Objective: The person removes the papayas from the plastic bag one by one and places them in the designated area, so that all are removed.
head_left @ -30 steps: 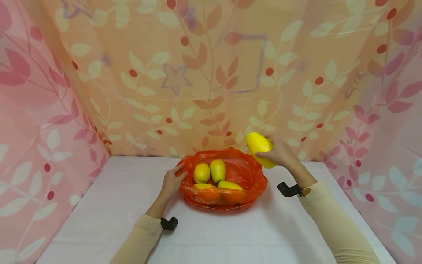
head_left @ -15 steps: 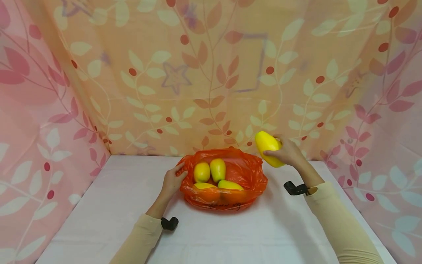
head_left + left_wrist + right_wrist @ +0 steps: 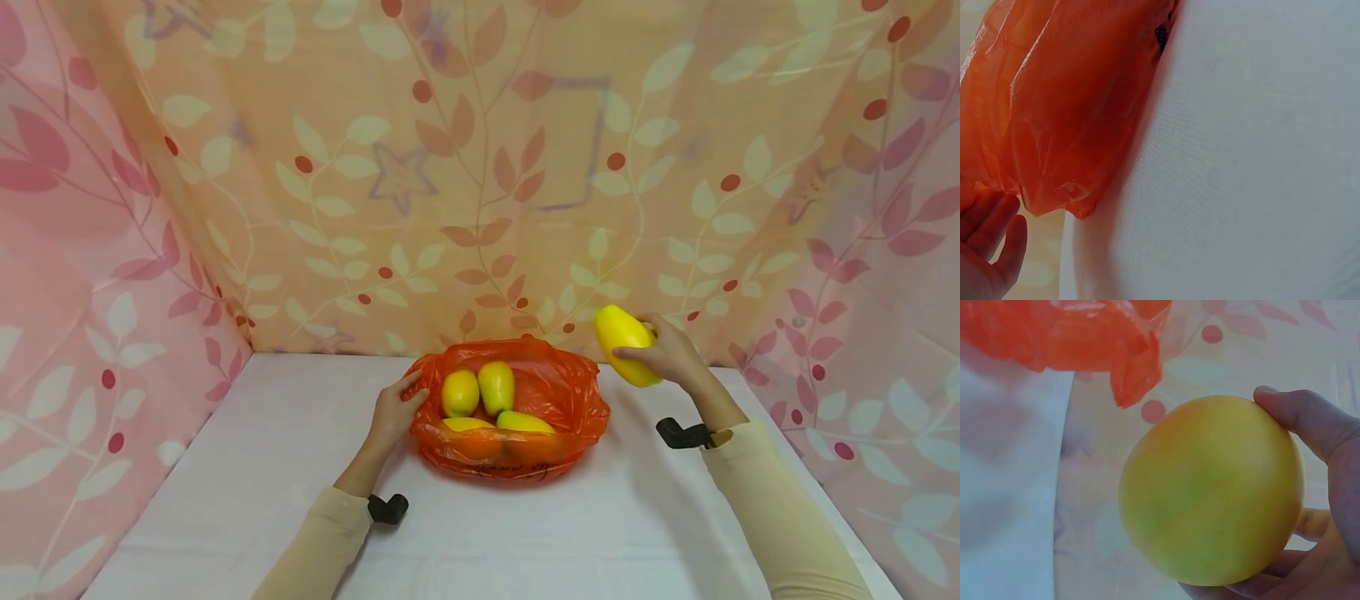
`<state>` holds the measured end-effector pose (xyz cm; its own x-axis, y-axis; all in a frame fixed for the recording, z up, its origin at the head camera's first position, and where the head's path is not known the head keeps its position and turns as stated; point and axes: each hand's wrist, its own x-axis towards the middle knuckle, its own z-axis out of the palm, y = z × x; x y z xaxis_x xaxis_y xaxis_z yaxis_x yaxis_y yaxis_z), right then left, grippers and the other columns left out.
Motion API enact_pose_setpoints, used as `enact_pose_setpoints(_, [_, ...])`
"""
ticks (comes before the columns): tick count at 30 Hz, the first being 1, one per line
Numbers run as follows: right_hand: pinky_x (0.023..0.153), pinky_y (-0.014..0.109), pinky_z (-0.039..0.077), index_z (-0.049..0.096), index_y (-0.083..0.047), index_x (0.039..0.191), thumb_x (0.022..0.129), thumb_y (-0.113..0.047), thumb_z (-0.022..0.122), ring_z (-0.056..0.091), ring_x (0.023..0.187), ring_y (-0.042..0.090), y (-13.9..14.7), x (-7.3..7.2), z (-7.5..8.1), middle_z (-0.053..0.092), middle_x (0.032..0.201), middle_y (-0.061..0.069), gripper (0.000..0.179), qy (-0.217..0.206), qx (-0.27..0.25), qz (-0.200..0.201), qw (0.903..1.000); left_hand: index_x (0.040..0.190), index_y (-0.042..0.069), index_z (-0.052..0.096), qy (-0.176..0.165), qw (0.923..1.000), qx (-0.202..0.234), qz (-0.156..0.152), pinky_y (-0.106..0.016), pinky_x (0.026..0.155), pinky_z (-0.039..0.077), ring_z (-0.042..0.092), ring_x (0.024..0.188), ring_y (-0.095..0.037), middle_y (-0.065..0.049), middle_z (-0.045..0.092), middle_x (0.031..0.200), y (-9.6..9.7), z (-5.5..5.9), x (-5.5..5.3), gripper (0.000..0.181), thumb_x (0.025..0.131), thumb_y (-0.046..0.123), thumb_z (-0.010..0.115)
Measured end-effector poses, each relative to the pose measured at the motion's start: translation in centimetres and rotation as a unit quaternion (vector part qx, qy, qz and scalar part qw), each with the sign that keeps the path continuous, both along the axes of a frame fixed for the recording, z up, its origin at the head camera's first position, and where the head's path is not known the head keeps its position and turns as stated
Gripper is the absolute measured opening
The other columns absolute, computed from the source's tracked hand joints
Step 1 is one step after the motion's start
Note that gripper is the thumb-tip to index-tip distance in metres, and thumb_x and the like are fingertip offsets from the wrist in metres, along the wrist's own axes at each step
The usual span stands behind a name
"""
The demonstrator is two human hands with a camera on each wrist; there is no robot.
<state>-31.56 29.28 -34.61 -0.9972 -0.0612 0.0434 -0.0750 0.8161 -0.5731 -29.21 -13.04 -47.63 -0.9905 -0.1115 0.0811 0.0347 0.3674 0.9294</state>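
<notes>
Orange bag (image 3: 588, 417) holds four fruits (image 3: 496, 388); right grip (image 3: 672, 354) clasps fifth (image 3: 619, 329), unclenched left (image 3: 392, 411) touches bag

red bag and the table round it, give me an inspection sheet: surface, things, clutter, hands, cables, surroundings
surface: white-covered table, red bag resting on it
things: the bag's mouth is open, four yellow fruits showing inside; another yellow fruit is held in the air, apart from the bag
clutter: nothing seen
hands: left hand touches the bag's left edge, whether it pinches it is unclear; right hand grips the raised fruit; black device at each wrist
cables: nothing seen
surroundings: peach floral backdrop behind, pink floral side hangings left and right
</notes>
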Motion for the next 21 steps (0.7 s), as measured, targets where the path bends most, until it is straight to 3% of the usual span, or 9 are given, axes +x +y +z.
enact_pose_setpoints(21, [0.079, 0.042, 0.057, 0.037, -0.002, 0.142, 0.083, -0.046, 0.073, 0.056, 0.102, 0.039, 1.9, -0.9, -3.3, 0.05, 0.129, 0.028, 0.082, -0.028, -0.027, -0.003, 0.9992, 0.138, 0.004, 0.054, -0.02, 0.9997, 0.013, 0.004, -0.049, 0.115, 0.033, 0.039, 0.14, -0.039, -0.023, 0.049, 0.145, 0.1, -0.1, 0.0, 0.047, 0.094, 0.017, 0.063])
